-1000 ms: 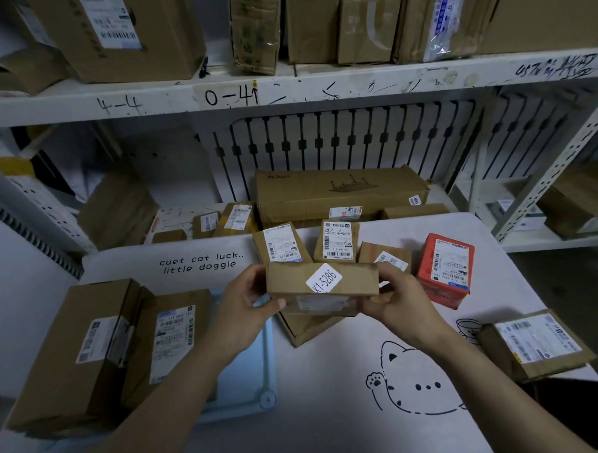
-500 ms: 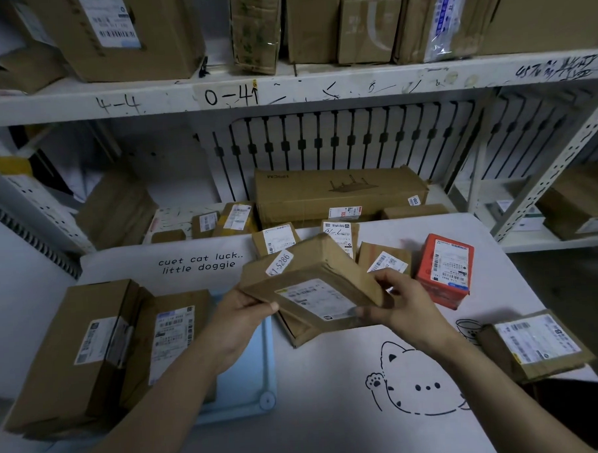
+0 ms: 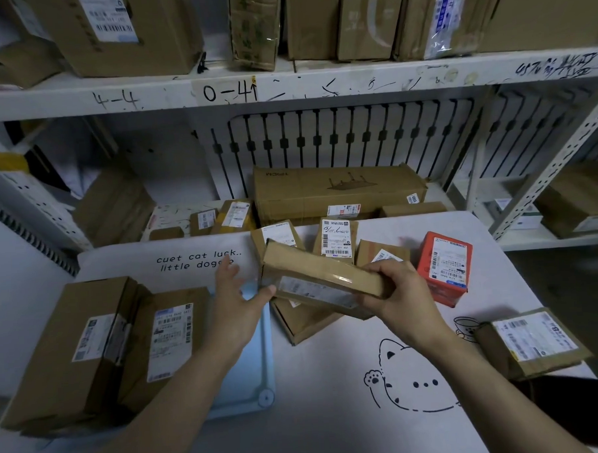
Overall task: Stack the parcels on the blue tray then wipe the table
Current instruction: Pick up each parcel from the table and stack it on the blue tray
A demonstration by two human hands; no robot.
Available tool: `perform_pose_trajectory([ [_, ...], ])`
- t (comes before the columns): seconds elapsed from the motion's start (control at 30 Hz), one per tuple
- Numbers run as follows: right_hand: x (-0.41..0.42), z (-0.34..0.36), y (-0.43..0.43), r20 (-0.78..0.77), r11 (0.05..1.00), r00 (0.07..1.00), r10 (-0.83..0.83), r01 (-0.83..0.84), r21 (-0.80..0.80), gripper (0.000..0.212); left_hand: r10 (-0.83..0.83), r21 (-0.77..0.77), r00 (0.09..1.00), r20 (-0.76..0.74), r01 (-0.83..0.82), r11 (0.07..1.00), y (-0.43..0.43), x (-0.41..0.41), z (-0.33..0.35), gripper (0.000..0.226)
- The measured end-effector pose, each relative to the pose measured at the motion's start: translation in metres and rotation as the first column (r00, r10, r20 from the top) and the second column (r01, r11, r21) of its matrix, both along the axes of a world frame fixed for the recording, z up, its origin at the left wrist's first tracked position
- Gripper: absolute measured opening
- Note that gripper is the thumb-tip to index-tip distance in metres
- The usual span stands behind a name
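table (image 3: 316, 414): white cover with a cat drawing, nearest the person.
blue tray (image 3: 252, 365): on the table's left part; two brown labelled boxes (image 3: 169, 338) lie on it side by side.
edge parcel (image 3: 532, 343): one, flat at the table's right edge.
right hand (image 3: 396, 297): fingers curled round the right end of the held parcel (image 3: 320, 280).
left hand (image 3: 232, 308): fingers spread and straight, thumb tip at the parcel's left end.
held parcel: in the air above the table's middle, beside the tray; long axis runs left to right, left end farther away, labelled face tilted down toward the person.
flat parcel (image 3: 302, 323): one, on the table under it.
red box (image 3: 446, 267): one, upright, to the right.
small brown parcels (image 3: 336, 238): three, behind.
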State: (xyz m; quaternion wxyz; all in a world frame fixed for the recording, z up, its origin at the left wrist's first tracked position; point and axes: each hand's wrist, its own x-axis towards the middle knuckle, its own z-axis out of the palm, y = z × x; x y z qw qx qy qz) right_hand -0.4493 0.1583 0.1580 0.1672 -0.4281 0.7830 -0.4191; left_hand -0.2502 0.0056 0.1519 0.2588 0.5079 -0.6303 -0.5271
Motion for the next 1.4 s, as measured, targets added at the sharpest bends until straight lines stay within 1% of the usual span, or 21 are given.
perform_pose_trajectory([
  [0.07,0.001,0.001,-0.001,-0.080,1.000,0.997,-0.006,0.004,-0.022,0.037,0.005,-0.204,0.997,0.077,0.011,0.979,0.001,0.000,0.002,0.096],
  [0.13,0.003,0.002,-0.003,-0.160,0.999,0.987,-0.003,-0.002,-0.032,0.037,-0.032,-0.418,0.988,0.151,0.093,0.904,0.005,-0.002,0.006,0.091],
  [0.17,0.003,0.001,-0.004,-0.193,0.999,0.981,-0.001,-0.006,-0.031,0.038,-0.063,-0.492,0.980,0.186,0.149,0.858,0.008,-0.003,0.008,0.086],
  [0.23,0.004,0.001,-0.005,-0.250,0.999,0.968,0.010,-0.018,-0.027,0.039,-0.139,-0.566,0.955,0.262,0.269,0.779,0.015,-0.009,0.015,0.078],
  [0.33,0.007,0.000,-0.008,-0.337,0.997,0.940,0.046,-0.062,-0.035,0.039,-0.248,-0.617,0.900,0.358,0.428,0.661,0.023,-0.017,0.016,0.065],
  [0.4,0.009,0.001,-0.010,-0.369,0.994,0.926,0.080,-0.101,-0.038,0.039,-0.284,-0.646,0.875,0.392,0.481,0.592,0.025,-0.020,0.012,0.056],
  [0.43,0.009,0.001,-0.011,-0.370,0.992,0.924,0.099,-0.120,-0.036,0.040,-0.292,-0.649,0.870,0.397,0.491,0.582,0.026,-0.022,0.012,0.051],
  [0.53,0.008,0.002,-0.011,-0.349,0.986,0.929,0.119,-0.151,-0.067,0.046,-0.308,-0.610,0.874,0.375,0.483,0.628,0.027,-0.022,0.016,0.040],
  [0.6,0.005,0.003,-0.008,-0.273,0.989,0.956,0.108,-0.132,-0.070,0.064,-0.337,-0.534,0.875,0.348,0.481,0.695,0.023,-0.019,0.016,0.040],
  [0.67,-0.001,0.003,-0.005,-0.195,0.996,0.977,0.080,-0.086,-0.022,0.083,-0.366,-0.421,0.888,0.280,0.456,0.784,0.017,-0.013,0.013,0.042],
  [0.7,-0.004,0.002,-0.004,-0.176,0.998,0.982,0.063,-0.063,0.005,0.089,-0.370,-0.356,0.901,0.225,0.430,0.830,0.013,-0.010,0.011,0.043],
  [0.77,-0.009,-0.003,-0.002,-0.137,0.998,0.990,0.039,-0.032,0.047,0.092,-0.368,-0.227,0.922,0.123,0.387,0.894,0.007,-0.006,0.009,0.044],
  [0.87,-0.013,-0.008,0.002,-0.042,0.996,0.999,0.025,-0.021,0.085,0.087,-0.384,-0.048,0.923,-0.015,0.383,0.923,0.002,0.001,0.009,0.042],
  [0.93,-0.014,-0.008,0.003,0.033,0.999,0.999,0.026,-0.028,0.047,0.077,-0.399,0.020,0.914,-0.067,0.402,0.916,0.000,0.004,0.009,0.043],
  [1.03,-0.012,-0.004,0.001,0.214,0.999,0.976,0.036,-0.030,-0.030,0.064,-0.375,0.052,0.921,-0.100,0.381,0.923,0.000,0.006,0.006,0.045],
  [1.13,-0.011,-0.001,-0.001,0.256,0.997,0.965,0.054,-0.036,-0.074,0.059,-0.331,0.078,0.934,-0.135,0.343,0.936,-0.001,0.006,0.004,0.047],
  [1.23,-0.010,0.003,-0.002,0.310,0.994,0.949,0.064,-0.034,-0.101,0.061,-0.298,0.116,0.940,-0.166,0.319,0.941,-0.003,0.007,0.004,0.047],
  [1.4,-0.008,0.009,-0.002,0.425,0.991,0.904,0.032,0.027,-0.132,0.064,-0.242,0.195,0.938,-0.248,0.293,0.936,-0.005,0.008,0.005,0.042],
])
